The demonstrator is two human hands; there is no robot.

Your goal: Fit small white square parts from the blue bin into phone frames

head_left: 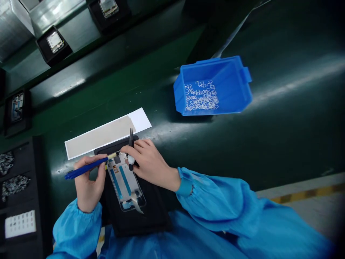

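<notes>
A phone frame point(125, 181) with blue strips and a loose silvery film at its near end lies on a black tray point(134, 225) in front of me. My left hand point(90, 180) grips a blue pen-like tool point(86, 168), its cream tip over the frame's far left corner. Across the frame, my right hand point(152, 163) has black tweezers point(131, 138) tucked in its fingers, tips pointing away from me. The fingertips of that hand are at the frame's far edge; whether they pinch a small part is hidden. Something small and white point(130, 159) shows beside the tweezers.
Behind the tray lies a white sheet with a beige strip point(99, 137). A blue bin point(231, 90) holding many small white frame-shaped pieces stands farther right. At left is a black compartment tray point(36, 180) with small parts. Phone frames in black holders point(55, 54) sit along the far side.
</notes>
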